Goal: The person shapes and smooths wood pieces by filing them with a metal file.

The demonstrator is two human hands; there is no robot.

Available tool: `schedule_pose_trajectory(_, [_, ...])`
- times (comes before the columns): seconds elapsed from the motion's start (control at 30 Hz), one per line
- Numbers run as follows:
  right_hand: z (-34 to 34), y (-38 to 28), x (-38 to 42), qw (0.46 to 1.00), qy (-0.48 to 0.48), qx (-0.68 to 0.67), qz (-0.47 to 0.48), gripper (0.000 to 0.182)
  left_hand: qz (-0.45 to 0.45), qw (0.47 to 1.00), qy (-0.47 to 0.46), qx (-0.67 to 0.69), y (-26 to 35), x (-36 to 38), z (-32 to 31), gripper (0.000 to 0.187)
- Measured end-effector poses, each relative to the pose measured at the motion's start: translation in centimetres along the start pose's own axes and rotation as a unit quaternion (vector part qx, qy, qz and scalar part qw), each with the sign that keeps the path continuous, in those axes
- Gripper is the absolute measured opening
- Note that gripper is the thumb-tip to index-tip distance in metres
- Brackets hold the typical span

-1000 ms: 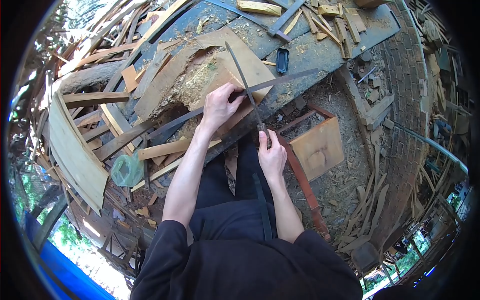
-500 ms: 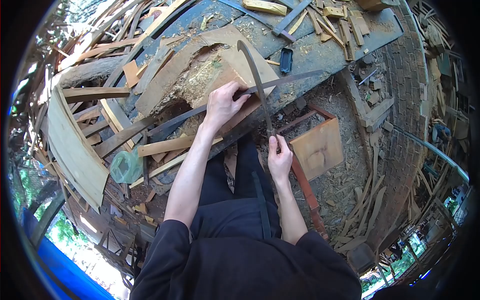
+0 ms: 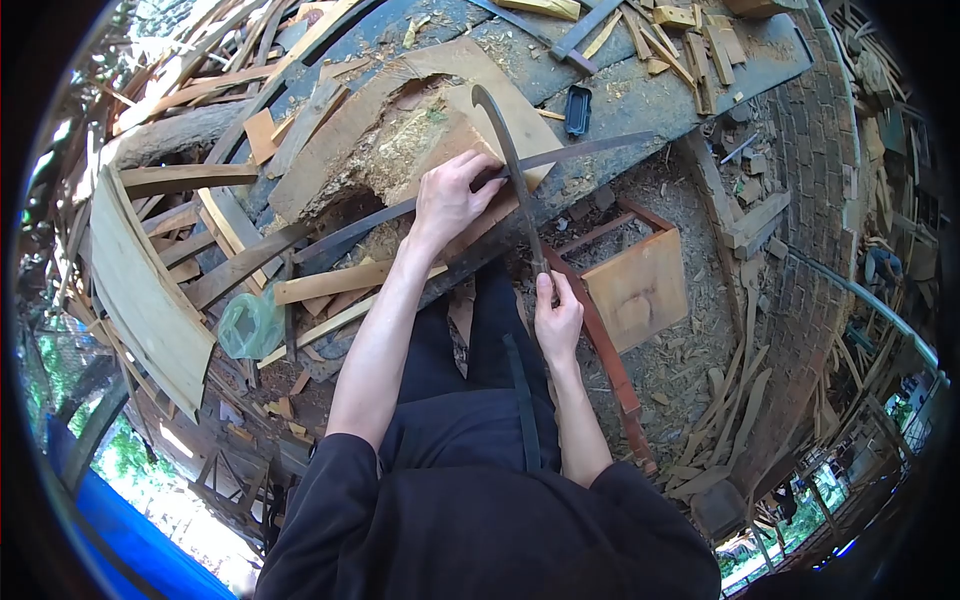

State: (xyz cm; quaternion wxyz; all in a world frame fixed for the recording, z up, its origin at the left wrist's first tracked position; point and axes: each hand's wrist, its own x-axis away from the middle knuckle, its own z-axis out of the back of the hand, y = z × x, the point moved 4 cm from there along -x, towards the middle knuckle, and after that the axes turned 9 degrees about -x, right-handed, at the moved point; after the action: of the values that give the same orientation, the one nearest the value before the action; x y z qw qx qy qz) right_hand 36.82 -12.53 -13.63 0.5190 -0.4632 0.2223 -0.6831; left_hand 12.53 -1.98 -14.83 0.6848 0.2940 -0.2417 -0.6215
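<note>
My left hand is closed on a long, flat, dark metal strip, fingers pinched at its near edge. The strip slants across a thick wooden slab with a rough, hollowed middle. My right hand grips the lower end of a long, narrow metal tool whose far end curves into a hook. This tool crosses the strip just right of my left fingers. Whether the two touch cannot be made out. The grip inside my right fist is mostly hidden.
A small black tray and wood offcuts lie on the dark bench. A reddish frame with a wooden panel stands at right. At left are a green plastic bag and a curved board.
The hooked tool has shifted slightly toward my body relative to the strip. My left hand keeps its place on the strip. The whole view has moved a little.
</note>
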Motion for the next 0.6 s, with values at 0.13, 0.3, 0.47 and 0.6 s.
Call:
schedule_pose_trajectory(0.13, [0.1, -0.4, 0.1, 1.0, 0.002, 0.011, -0.004, 0.039, 0.005, 1.0, -0.004, -0.002, 0.0, 0.1, 0.0, 0.02])
schedule_pose_trajectory(0.3, [0.2, -1.7, 0.1, 0.999, 0.005, 0.041, -0.013, 0.04, 0.016, 1.0, 0.005, 0.026, -0.3, 0.0, 0.0, 0.022])
schedule_pose_trajectory(0.47, [0.1, -2.9, 0.2, 0.997, 0.014, 0.08, -0.007, 0.039, 0.016, 0.999, 0.008, 0.034, -0.5, 0.1, -0.1, 0.022])
schedule_pose_trajectory(0.6, [0.2, -3.2, 0.1, 0.994, 0.016, 0.103, -0.016, 0.039, 0.0, 0.999, 0.017, 0.034, -0.5, 0.2, -0.3, 0.021])
